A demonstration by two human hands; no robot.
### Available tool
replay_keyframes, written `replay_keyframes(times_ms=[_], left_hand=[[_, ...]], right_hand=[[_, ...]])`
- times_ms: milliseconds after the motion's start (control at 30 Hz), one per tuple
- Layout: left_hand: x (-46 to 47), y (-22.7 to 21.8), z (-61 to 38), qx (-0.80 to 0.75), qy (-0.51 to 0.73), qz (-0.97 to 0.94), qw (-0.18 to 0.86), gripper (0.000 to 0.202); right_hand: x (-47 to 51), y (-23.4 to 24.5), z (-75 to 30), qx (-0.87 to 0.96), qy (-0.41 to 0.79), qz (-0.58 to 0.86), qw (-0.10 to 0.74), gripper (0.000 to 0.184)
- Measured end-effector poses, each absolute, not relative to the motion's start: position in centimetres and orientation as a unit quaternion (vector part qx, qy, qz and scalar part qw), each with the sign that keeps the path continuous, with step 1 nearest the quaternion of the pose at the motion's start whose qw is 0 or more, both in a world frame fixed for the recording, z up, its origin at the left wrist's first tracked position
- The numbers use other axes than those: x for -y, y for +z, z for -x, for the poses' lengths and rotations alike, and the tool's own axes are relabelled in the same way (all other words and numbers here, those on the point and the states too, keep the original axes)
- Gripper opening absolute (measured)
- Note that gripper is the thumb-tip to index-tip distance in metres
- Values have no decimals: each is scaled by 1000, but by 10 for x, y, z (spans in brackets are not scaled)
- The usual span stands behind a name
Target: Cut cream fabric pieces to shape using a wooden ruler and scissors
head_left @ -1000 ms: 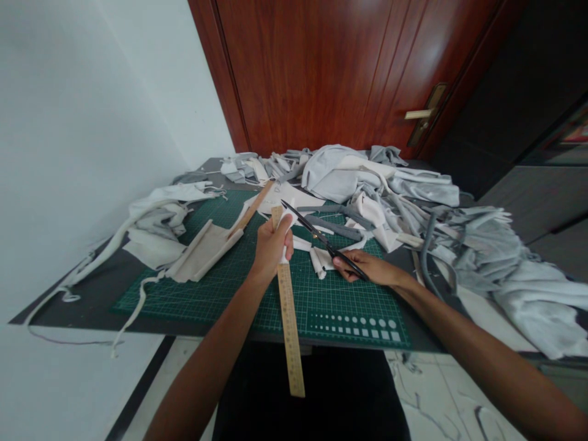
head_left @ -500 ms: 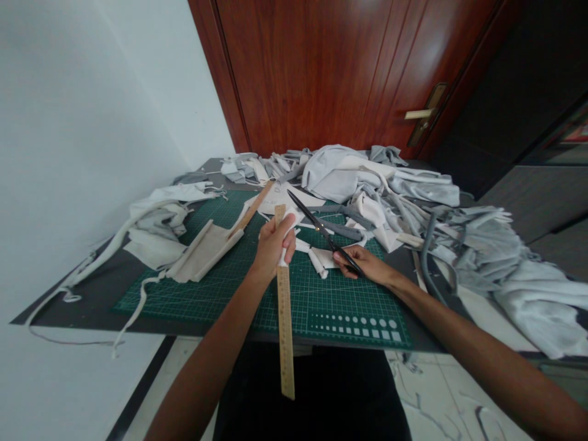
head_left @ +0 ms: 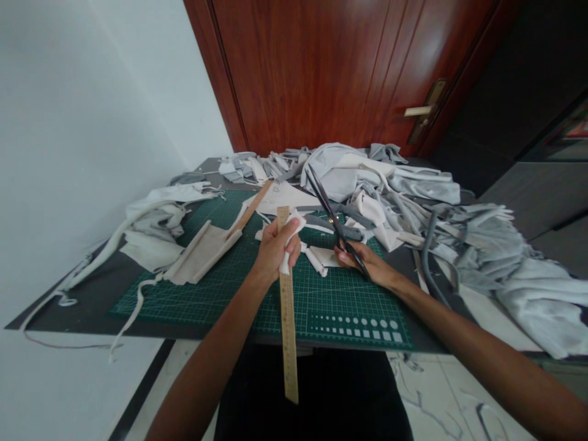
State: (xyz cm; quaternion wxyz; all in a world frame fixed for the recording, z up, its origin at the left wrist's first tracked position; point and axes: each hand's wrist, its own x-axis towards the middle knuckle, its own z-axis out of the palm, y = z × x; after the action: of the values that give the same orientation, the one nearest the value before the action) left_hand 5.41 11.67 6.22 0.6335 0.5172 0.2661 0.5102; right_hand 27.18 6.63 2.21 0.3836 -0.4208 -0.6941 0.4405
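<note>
While the left hand point(head_left: 279, 246) is closed around the wooden ruler point(head_left: 288, 327) and a small white cloth point(head_left: 297, 220), the right hand point(head_left: 362, 260) grips the black scissors point(head_left: 340, 231) by their handles. Both hands are above the green cutting mat point(head_left: 220, 294) on the counter point(head_left: 78, 312). In my judgement, the cloth should lie tight along the ruler, with the left hand well apart from the scissors.

No word, brand or number can be read. The wooden ruler point(head_left: 288, 337) carries scale marks too small to make out. The green cutting mat point(head_left: 184, 300) bears a printed grid and, near its front edge, white circles point(head_left: 364, 321) above white squares point(head_left: 368, 335), both rows growing larger toward the right.
</note>
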Motion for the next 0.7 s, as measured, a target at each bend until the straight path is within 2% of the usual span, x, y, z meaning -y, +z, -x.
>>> replay_keyframes(times_ms=[267,533,600,700], left_hand=[[-146,54,-56,-373,532,-482,589,31],[-232,72,-58,-436,599,-458,491,17],[-249,70,-59,-452,606,-444,481,16],[-264,59,-61,-462,604,-437,480,22]], right_hand=[[-68,19,-273,699,425,413,400,55],[-75,10,-273,689,421,426,408,50],[-78,8,-275,692,385,447,417,44],[-80,9,-280,722,255,497,408,32]])
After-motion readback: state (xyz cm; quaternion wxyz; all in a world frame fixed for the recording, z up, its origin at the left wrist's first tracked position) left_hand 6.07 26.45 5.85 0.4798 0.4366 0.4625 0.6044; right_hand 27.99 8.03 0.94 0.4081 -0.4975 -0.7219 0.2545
